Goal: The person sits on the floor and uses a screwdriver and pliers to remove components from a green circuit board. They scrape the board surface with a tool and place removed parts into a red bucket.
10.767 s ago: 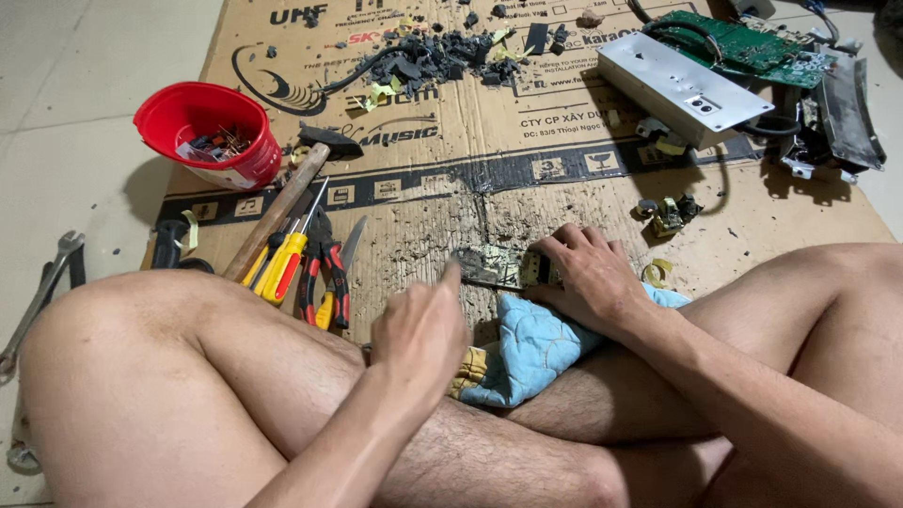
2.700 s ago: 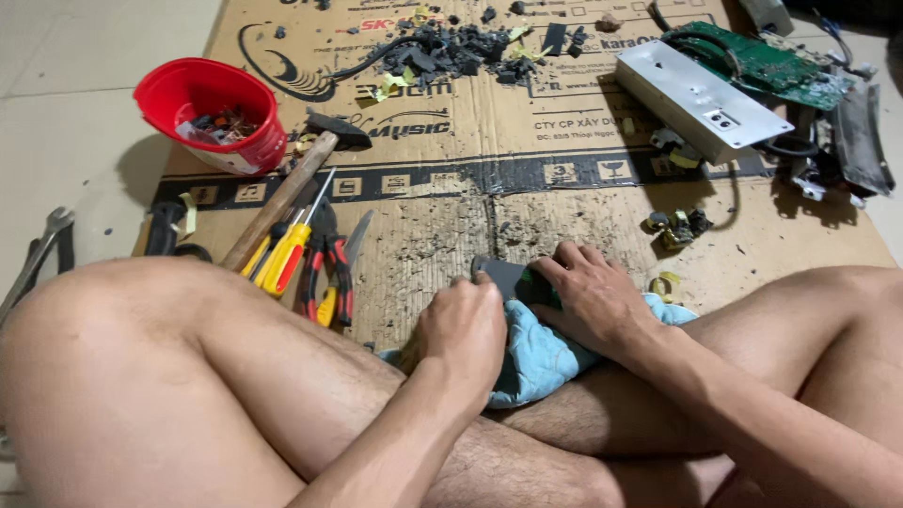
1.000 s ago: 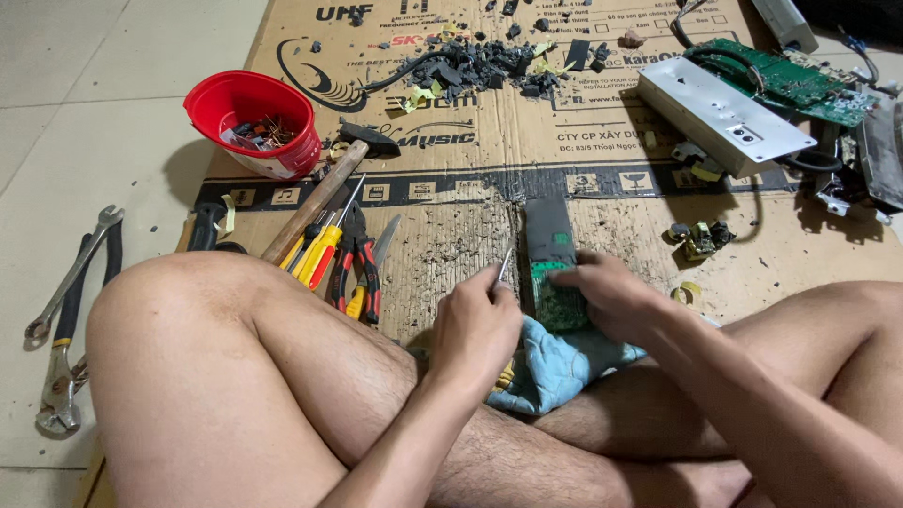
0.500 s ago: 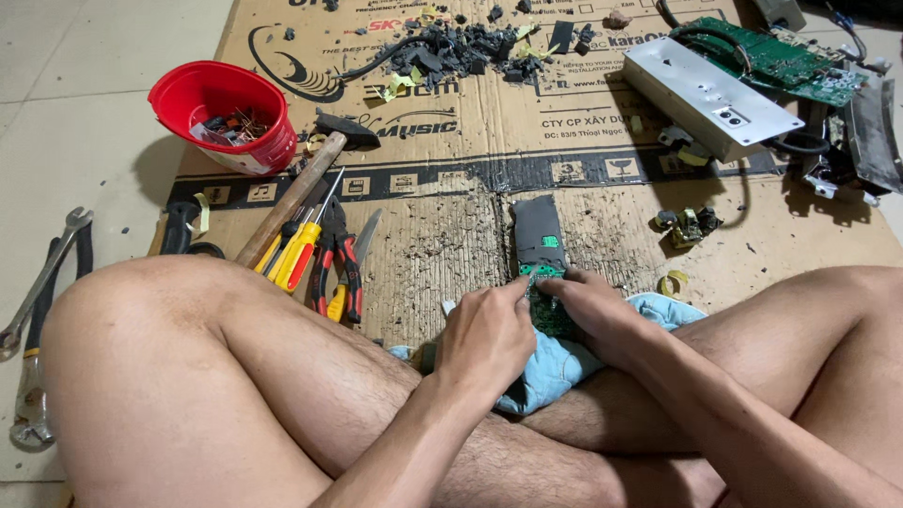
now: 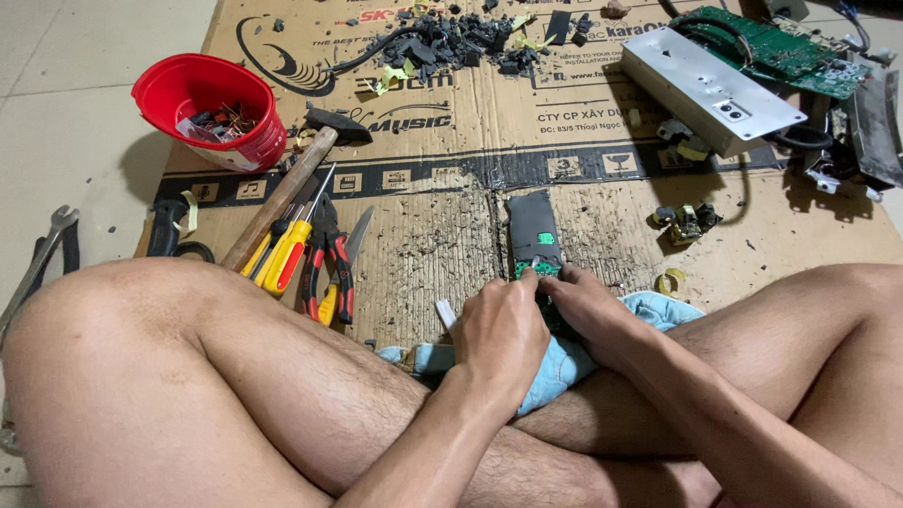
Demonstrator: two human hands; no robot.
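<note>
Both hands, left (image 5: 503, 334) and right (image 5: 588, 310), clamp together on the near end of a dark circuit board (image 5: 534, 235) lying on the cardboard (image 5: 602, 235), likely prying parts loose; next calls for a steady twist.

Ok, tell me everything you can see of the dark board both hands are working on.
The dark board is a narrow, flat, blackish strip with a green circuit patch near its near end. It lies lengthwise on the cardboard sheet, its far end pointing away from the person. The left hand and right hand meet over its near end, hiding that part, above a light blue cloth. Dark crumbs lie scattered beside it.
</note>
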